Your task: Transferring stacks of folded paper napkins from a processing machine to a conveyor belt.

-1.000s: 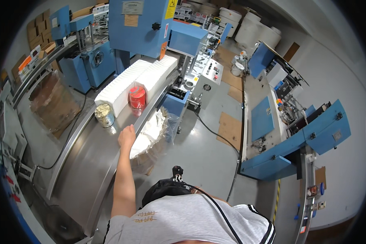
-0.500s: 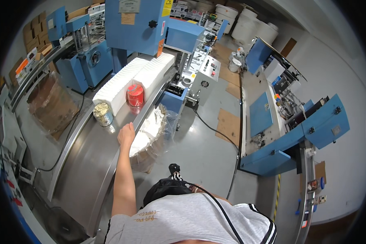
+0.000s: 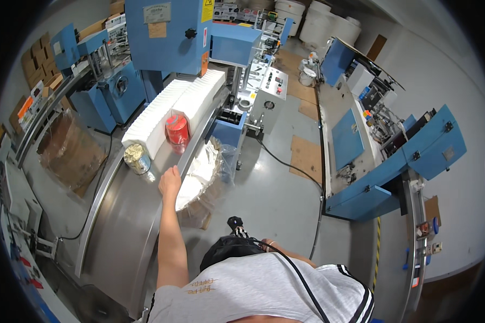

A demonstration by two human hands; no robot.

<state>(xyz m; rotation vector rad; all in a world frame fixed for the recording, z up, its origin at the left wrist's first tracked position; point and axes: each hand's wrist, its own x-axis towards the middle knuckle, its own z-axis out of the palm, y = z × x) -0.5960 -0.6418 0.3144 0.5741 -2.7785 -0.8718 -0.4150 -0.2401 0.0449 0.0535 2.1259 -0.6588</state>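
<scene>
left hand, the nearer, sat just short of upright red can; couldn't tell if clamped on rail.

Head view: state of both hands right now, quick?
Left hand: fingers curled at the metal rail; whether they grip it cannot be told.
Right hand: mostly hidden; open, closed or holding, cannot be told.

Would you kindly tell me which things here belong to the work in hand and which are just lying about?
Seemingly in use:
- curved metal tray, left hand at its rim
- white stacked pieces
- red cylinder
- gold-topped cylinder

Seemingly lying about:
- cardboard on the floor
- plastic-covered carton
- white bucket
</scene>
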